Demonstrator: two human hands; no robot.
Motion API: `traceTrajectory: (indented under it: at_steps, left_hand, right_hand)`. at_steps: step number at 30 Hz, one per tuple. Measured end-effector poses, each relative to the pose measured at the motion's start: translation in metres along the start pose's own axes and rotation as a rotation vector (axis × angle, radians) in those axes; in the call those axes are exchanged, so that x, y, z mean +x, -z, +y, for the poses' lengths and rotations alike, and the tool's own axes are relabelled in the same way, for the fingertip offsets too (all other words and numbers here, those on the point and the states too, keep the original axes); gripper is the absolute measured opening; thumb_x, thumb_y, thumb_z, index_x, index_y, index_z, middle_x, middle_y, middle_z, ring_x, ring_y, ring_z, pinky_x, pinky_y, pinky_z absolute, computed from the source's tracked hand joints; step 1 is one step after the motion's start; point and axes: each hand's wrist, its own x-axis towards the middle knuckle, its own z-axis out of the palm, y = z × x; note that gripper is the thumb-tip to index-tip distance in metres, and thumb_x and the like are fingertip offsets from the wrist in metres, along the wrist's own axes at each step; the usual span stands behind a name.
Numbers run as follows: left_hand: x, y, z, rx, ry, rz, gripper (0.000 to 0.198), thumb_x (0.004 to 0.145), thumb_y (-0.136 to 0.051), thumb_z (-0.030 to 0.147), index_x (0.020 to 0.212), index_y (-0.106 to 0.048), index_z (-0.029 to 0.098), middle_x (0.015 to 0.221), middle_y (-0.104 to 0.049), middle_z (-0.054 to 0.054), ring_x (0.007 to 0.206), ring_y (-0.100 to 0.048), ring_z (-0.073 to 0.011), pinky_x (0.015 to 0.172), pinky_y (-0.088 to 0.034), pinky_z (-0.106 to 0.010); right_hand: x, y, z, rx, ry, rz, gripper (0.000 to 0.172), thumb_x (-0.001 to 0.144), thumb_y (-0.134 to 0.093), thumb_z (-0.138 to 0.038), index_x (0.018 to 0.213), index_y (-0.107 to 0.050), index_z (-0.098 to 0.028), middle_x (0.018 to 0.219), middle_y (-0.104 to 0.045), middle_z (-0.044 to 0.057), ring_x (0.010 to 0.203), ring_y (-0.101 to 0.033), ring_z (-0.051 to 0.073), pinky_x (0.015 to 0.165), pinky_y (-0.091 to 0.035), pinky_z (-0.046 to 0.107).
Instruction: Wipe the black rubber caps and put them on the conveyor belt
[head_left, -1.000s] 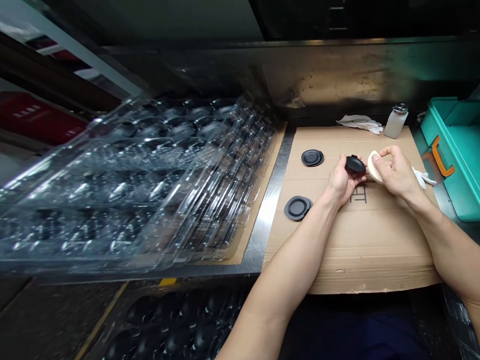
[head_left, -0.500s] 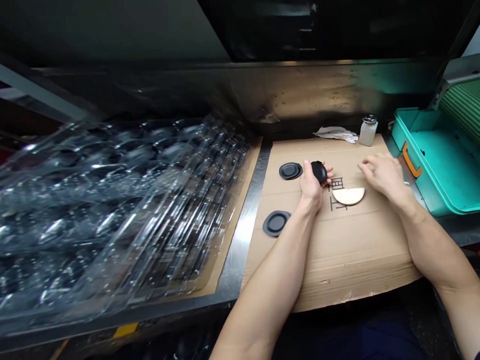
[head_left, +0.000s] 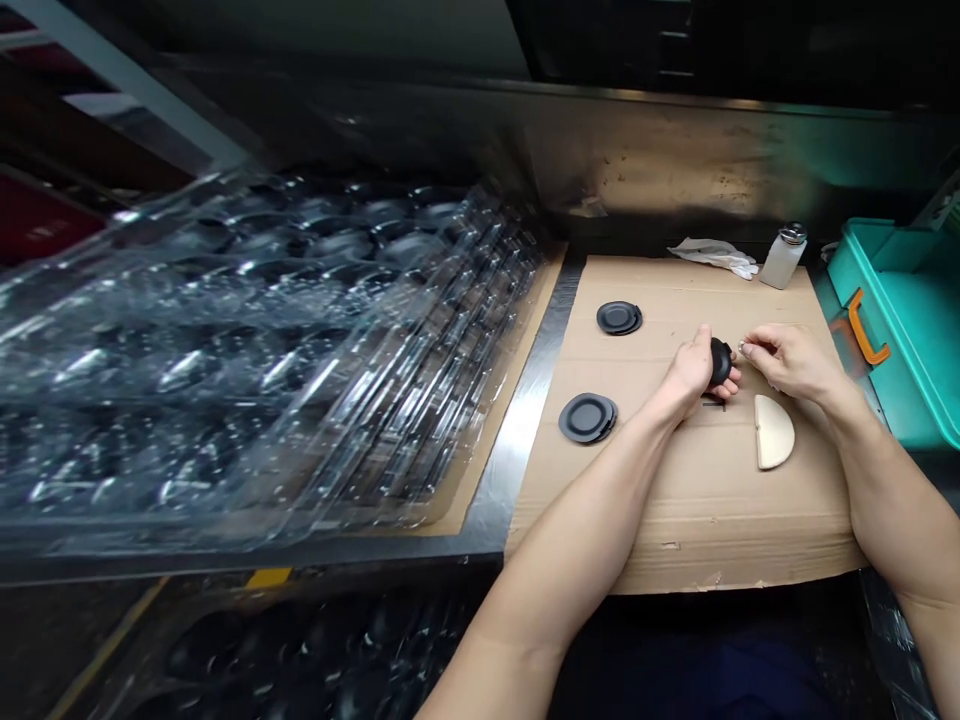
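Observation:
My left hand (head_left: 691, 372) is closed around a round black plastic disc (head_left: 720, 361), tilted on edge above the cardboard. Just right of it, my right hand (head_left: 791, 360) pinches a tiny pale piece at its fingertips, too small to name. Below that hand lies a cream half-moon pad (head_left: 775, 433), flat, its straight edge facing left. Two more black discs with raised rings rest on the cardboard to the left: an upper one (head_left: 619, 318) and a lower one (head_left: 587, 418).
A cardboard sheet (head_left: 675, 500) covers the work surface. Stacked clear plastic trays (head_left: 300, 330) fill the left side. At the back are a white glove or cloth (head_left: 712, 255) and a pump-top bottle (head_left: 783, 260). A teal bin (head_left: 911, 390) with an orange handle stands right.
My right hand has come in beside the left and now pinches a tiny piece. The half-moon pad has turned, its straight edge now facing left. The view has shifted.

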Motion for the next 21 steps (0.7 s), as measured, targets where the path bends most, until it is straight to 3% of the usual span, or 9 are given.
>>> traceTrajectory:
  at_steps: [7, 12, 16, 21]
  left_hand:
    - [-0.007, 0.003, 0.001, 0.423, -0.162, 0.043, 0.073, 0.108, -0.018, 0.052, 0.065, -0.065, 0.016, 0.05, -0.062, -0.006, 0.041, -0.056, -0.0141, 0.048, -0.047, -0.025]
    - [-0.01, 0.008, 0.006, 0.694, -0.334, 0.013, 0.068, 0.109, -0.022, 0.044, 0.059, -0.06, 0.02, 0.058, -0.067, -0.007, 0.053, -0.061, -0.016, 0.065, -0.052, -0.028]
    - [-0.008, 0.011, 0.004, 0.799, -0.428, -0.012, 0.063, 0.11, -0.022, 0.038, 0.059, -0.057, 0.022, 0.063, -0.068, -0.007, 0.061, -0.063, -0.0186, 0.076, -0.052, -0.031]
    - [-0.01, 0.011, 0.0, 0.767, -0.445, -0.018, 0.064, 0.108, -0.024, 0.038, 0.056, -0.058, 0.022, 0.059, -0.065, -0.008, 0.065, -0.064, -0.0207, 0.08, -0.051, -0.032]
  right_hand:
    - [0.001, -0.016, 0.001, -0.175, 0.039, -0.001, 0.024, 0.096, -0.049, -0.025, 0.078, -0.065, -0.021, 0.081, -0.068, 0.006, 0.078, -0.058, 0.02, 0.075, -0.038, 0.031]
    - [0.002, -0.02, 0.004, -0.219, 0.137, 0.033, 0.021, 0.094, -0.049, -0.023, 0.082, -0.067, -0.02, 0.084, -0.069, 0.009, 0.085, -0.058, 0.023, 0.08, -0.041, 0.033]
    - [0.003, -0.017, 0.004, -0.114, 0.112, 0.007, 0.022, 0.089, -0.052, -0.023, 0.074, -0.067, -0.02, 0.071, -0.065, 0.004, 0.07, -0.053, 0.018, 0.07, -0.037, 0.031]
    - [0.001, -0.012, 0.003, 0.031, 0.019, -0.09, 0.025, 0.086, -0.054, -0.025, 0.073, -0.073, -0.017, 0.06, -0.061, -0.001, 0.057, -0.044, 0.012, 0.06, -0.031, 0.029]
